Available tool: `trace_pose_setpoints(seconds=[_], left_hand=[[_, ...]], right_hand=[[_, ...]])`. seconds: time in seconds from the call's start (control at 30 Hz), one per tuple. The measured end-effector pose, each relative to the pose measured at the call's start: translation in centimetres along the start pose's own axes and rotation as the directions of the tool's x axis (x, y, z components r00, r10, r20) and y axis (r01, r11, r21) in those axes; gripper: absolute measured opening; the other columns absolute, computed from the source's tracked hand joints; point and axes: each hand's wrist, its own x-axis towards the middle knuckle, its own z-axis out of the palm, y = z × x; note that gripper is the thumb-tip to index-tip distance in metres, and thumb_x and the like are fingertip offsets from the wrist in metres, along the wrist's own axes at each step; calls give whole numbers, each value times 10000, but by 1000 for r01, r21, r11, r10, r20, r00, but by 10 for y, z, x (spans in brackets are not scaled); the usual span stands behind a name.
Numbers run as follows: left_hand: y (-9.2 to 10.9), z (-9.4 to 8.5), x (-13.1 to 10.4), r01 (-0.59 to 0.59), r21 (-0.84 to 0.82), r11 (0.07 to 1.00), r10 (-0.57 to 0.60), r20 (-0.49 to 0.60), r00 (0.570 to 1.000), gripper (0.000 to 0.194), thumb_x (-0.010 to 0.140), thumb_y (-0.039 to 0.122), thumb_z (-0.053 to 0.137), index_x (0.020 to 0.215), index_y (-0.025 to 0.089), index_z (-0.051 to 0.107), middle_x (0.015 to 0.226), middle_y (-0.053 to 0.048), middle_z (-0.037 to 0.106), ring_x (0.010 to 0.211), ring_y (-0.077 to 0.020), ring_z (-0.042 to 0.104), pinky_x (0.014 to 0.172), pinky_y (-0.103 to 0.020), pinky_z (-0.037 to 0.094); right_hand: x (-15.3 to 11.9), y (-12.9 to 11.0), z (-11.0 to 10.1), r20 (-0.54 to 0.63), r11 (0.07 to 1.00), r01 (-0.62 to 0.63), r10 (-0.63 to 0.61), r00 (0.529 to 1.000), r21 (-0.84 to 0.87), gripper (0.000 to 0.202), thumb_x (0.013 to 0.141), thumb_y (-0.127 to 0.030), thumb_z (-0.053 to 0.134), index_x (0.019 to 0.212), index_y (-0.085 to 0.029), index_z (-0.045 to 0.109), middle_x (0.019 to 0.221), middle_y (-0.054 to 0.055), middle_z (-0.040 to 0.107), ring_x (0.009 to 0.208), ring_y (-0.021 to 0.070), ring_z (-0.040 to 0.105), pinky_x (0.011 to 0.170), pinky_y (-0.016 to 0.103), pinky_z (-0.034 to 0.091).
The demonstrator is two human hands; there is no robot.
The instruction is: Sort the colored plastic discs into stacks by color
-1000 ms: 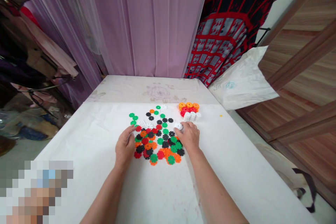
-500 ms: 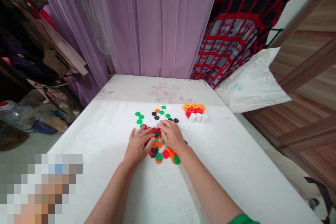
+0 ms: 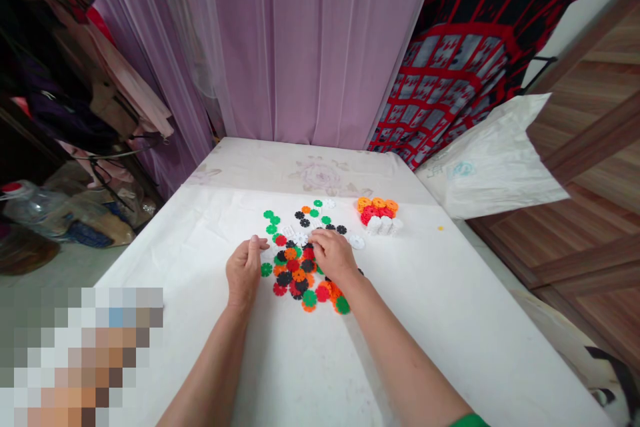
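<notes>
A loose pile of notched plastic snowflake discs (image 3: pixel 299 275) in orange, black, red and green lies on the white-covered table. My left hand (image 3: pixel 244 272) is at the pile's left edge, thumb and fingers drawn together; whatever they hold is too small to make out. Close to its fingers lies a green disc (image 3: pixel 267 270). On the other side my right hand (image 3: pixel 334 257) reaches over the pile with curled fingers, their tips beside a white disc (image 3: pixel 301 239). What is in that hand is hidden.
Grouped discs in orange (image 3: pixel 379 203), red (image 3: pixel 376 214) and white (image 3: pixel 384 225) stand in rows at the right. Green discs (image 3: pixel 273 221) and black discs (image 3: pixel 303 218) are scattered beyond the pile. A white plastic bag (image 3: pixel 505 160) hangs beside the table's right edge.
My left hand has pulled back left off the pile, its spread fingers now closed together, uncovering more discs. My right hand stays over the pile, its fingers more curled. The view has shifted slightly.
</notes>
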Motion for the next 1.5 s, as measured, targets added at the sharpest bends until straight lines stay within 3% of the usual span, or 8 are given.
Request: trace_pose_setpoints(seconds=[0.13, 0.27, 0.47, 0.67, 0.93, 1.03, 1.17, 1.5], left_hand=[[2, -1, 1, 24, -41, 999, -25, -23, 999, 525, 877, 627, 433, 679, 221, 700, 877, -69, 793, 910, -236, 725, 917, -379, 542], [2, 0, 1, 22, -43, 999, -22, -14, 1000, 525, 875, 630, 442, 687, 216, 704, 878, -70, 794, 900, -234, 725, 901, -376, 550], [3, 1, 1, 23, -35, 999, -23, -5, 1000, 509, 862, 627, 451, 681, 223, 702, 873, -66, 794, 901, -236, 724, 893, -376, 551], [4, -1, 1, 28, -26, 999, -28, 7, 1000, 504, 852, 628, 452, 679, 226, 702, 879, -68, 795, 896, -240, 726, 894, -383, 556], [4, 2, 1, 10, -14, 1000, -10, 20, 1000, 472, 849, 607, 460, 658, 239, 686, 842, -58, 790, 892, -240, 729, 867, -370, 569], [3, 1, 1, 11, 6, 1000, -11, 31, 999, 473, 856, 604, 457, 663, 238, 686, 859, -58, 791, 897, -239, 730, 883, -374, 566], [2, 1, 1, 14, 29, 999, -15, 32, 999, 471, 859, 598, 458, 660, 237, 686, 869, -57, 791, 908, -241, 729, 907, -380, 557], [2, 1, 0, 24, 18, 1000, -25, 29, 999, 470, 842, 621, 481, 672, 238, 694, 886, -59, 794, 912, -245, 722, 914, -383, 548]], right_hand=[[19, -22, -3, 83, 994, -64, 71, 994, -86, 333, 882, -270, 615, 1207, -234, 680, 1215, 48, 720, 1133, 230, 607, 982, 341, 425], [26, -33, -8, 154, 975, -98, 129, 980, -197, 330, 874, -294, 612, 1195, -233, 663, 1167, 67, 726, 1120, 246, 606, 926, 349, 421], [27, -34, -3, 114, 974, -76, 102, 988, -215, 361, 866, -308, 605, 1213, -212, 635, 1091, 83, 736, 1092, 251, 613, 940, 363, 408], [10, -5, -11, -84, 975, -223, 220, 972, -21, 429, 822, -286, 638, 1246, -231, 610, 1140, 49, 735, 1056, 223, 643, 953, 343, 445], [-38, 67, -34, -326, 876, -477, 474, 818, 79, 417, 783, -312, 667, 1181, -235, 571, 1122, 48, 744, 1033, 231, 671, 905, 362, 493], [-44, 76, -28, -337, 867, -490, 491, 803, 95, 420, 782, -318, 659, 1181, -235, 557, 1119, 49, 745, 1032, 225, 674, 902, 355, 493], [-40, 75, -22, -335, 883, -461, 461, 822, 84, 452, 784, -321, 653, 1213, -227, 551, 1133, 53, 743, 1048, 229, 661, 928, 358, 480], [-35, 65, -28, -236, 858, -510, 486, 841, -50, 440, 822, -296, 631, 1249, -210, 572, 1148, 55, 732, 1053, 226, 628, 920, 338, 453]])
